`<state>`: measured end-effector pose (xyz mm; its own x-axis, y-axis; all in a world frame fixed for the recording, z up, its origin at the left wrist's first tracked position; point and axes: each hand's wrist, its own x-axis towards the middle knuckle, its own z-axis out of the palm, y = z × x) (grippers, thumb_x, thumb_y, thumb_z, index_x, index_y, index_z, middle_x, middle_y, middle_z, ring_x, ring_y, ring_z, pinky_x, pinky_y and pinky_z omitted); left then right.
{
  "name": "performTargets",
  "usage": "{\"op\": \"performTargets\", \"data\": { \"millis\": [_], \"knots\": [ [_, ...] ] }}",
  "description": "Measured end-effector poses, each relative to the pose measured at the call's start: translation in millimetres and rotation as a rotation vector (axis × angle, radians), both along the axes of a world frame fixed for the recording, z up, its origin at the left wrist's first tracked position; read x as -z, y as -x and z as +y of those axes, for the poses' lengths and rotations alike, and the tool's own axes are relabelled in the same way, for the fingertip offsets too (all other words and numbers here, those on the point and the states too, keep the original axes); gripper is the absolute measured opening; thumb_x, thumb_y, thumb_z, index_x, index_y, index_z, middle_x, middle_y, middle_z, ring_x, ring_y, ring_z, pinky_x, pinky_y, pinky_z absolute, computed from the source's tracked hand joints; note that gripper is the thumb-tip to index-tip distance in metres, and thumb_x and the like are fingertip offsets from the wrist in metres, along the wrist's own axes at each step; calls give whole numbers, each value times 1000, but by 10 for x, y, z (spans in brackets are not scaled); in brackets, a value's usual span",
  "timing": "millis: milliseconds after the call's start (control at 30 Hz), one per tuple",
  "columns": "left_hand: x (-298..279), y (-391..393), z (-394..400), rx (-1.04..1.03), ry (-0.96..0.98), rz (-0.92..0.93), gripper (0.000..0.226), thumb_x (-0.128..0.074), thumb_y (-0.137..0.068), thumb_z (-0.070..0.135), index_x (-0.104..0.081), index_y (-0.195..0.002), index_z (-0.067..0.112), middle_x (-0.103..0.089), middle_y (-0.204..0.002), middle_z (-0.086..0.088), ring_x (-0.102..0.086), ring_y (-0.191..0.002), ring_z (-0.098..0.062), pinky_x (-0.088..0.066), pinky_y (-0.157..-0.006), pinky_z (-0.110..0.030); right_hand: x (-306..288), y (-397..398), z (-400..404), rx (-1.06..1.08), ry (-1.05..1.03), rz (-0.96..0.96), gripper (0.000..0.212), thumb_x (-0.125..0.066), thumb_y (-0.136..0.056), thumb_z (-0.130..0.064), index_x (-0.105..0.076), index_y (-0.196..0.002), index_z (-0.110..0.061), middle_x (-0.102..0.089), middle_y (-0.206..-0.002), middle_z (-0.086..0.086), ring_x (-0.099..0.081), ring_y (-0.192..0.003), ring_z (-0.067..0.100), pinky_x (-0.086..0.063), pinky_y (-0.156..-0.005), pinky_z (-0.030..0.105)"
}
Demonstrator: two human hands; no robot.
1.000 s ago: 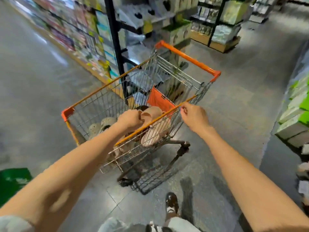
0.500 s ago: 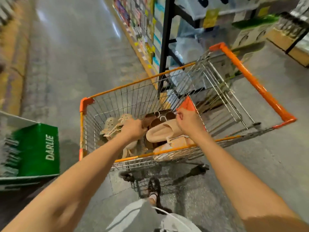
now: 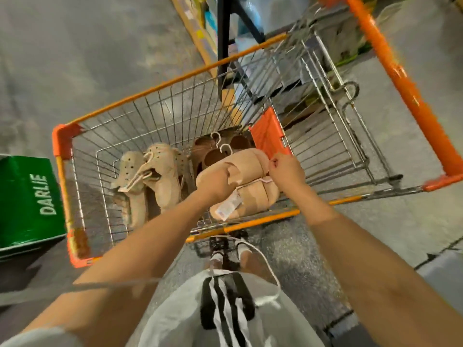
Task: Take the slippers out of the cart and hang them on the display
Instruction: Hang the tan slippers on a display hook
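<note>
A wire cart (image 3: 190, 78) with orange trim stands right in front of me. Inside lie a pair of beige perforated clogs (image 3: 150, 176) on the left, brown slippers (image 3: 215, 154) with white hanger hooks at the back, and a pair of peach slippers (image 3: 248, 186) with a white tag near the front right. My left hand (image 3: 215, 181) reaches into the cart and rests on the peach slippers. My right hand (image 3: 285, 171) pinches the hanger of the peach slippers at their right side.
A green DARLIE box (image 3: 27, 196) sits on the floor to the left of the cart. A black shelf post (image 3: 223, 33) and stocked shelves rise behind the cart. The cart's orange handle (image 3: 400, 88) sticks out at right. My feet stand under the cart's near edge.
The view has tilted down over the cart. My left hand moved right from the clogs onto the peach slippers. My right hand dropped a little onto their hanger.
</note>
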<state>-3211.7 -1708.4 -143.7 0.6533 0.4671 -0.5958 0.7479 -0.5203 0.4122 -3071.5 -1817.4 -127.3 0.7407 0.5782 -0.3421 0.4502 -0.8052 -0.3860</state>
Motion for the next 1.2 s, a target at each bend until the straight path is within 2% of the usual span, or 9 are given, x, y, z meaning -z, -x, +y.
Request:
{"op": "performTargets", "data": {
  "millis": [200, 367, 533, 633, 733, 833, 967, 1100, 1200],
  "knots": [
    [366, -117, -18, -14, 93, 107, 64, -51, -93, 40, -28, -141, 5, -51, -133, -15, -51, -119, -30, -44, -96, -42, 452, -134, 41, 16, 169, 106, 25, -45, -92, -15, -61, -107, -4, -64, -105, 22, -59, -99, 37, -46, -77, 36],
    [631, -252, -63, -6, 87, 140, 69, -56, -91, 41, -26, -143, 6, -43, -139, -19, -46, -124, -33, -43, -98, -43, 752, -262, 27, 78, 168, 208, 26, -53, -88, -15, -61, -110, -3, -65, -108, 21, -61, -100, 36, -48, -80, 36],
    [841, -431, -98, 84, 74, 157, 71, -53, -92, 40, -14, -149, 23, -33, -142, -22, -43, -124, -38, -43, -96, -48, 967, -413, 13, 104, 245, 243, 29, -52, -91, -22, -56, -110, 0, -62, -113, 23, -60, -102, 39, -47, -80, 38],
    [889, -556, -67, 151, -3, 127, 70, -55, -91, 39, -15, -148, 30, -33, -139, -21, -39, -125, -38, -42, -98, -48, 1067, -490, 63, 70, 293, 238, 30, -51, -92, -23, -51, -115, -5, -59, -117, 22, -57, -107, 39, -45, -84, 40],
    [927, -688, -59, 167, -45, 115, 69, -54, -91, 37, -15, -148, 33, -22, -146, -19, -28, -133, -36, -39, -102, -47, 1204, -572, 111, 7, 334, 289, 29, -48, -93, -24, -50, -118, -11, -59, -119, 20, -57, -108, 38, -45, -86, 39],
    [996, -769, -55, 179, -58, 109, 68, -53, -91, 39, -15, -147, 35, -17, -147, -16, -25, -133, -35, -39, -98, -49, 1305, -623, 163, 3, 363, 361, 33, -49, -92, -25, -47, -123, -13, -59, -121, 18, -56, -110, 37, -44, -90, 40],
    [1016, -791, -28, 186, -65, 122, 68, -53, -91, 41, -16, -147, 35, -17, -147, -16, -24, -133, -34, -38, -98, -48, 1403, -675, 185, -43, 409, 445, 33, -50, -92, -26, -56, -119, -8, -60, -122, 18, -57, -110, 35, -45, -89, 35],
    [982, -802, 14, 202, -98, 143, 66, -51, -92, 38, -16, -148, 35, -15, -148, -15, -20, -135, -35, -34, -101, -48, 1365, -661, 129, -115, 498, 362, 28, -42, -95, -21, -60, -109, -5, -63, -116, 18, -59, -106, 34, -46, -85, 35],
    [912, -861, 44, 253, -137, 133, 67, -49, -93, 40, -13, -148, 35, -5, -154, -17, -9, -140, -35, -26, -109, -49, 1261, -682, 150, -166, 491, 207, 30, -39, -94, -18, -55, -117, -7, -55, -124, 16, -54, -112, 35, -44, -90, 36]
  ]
}}
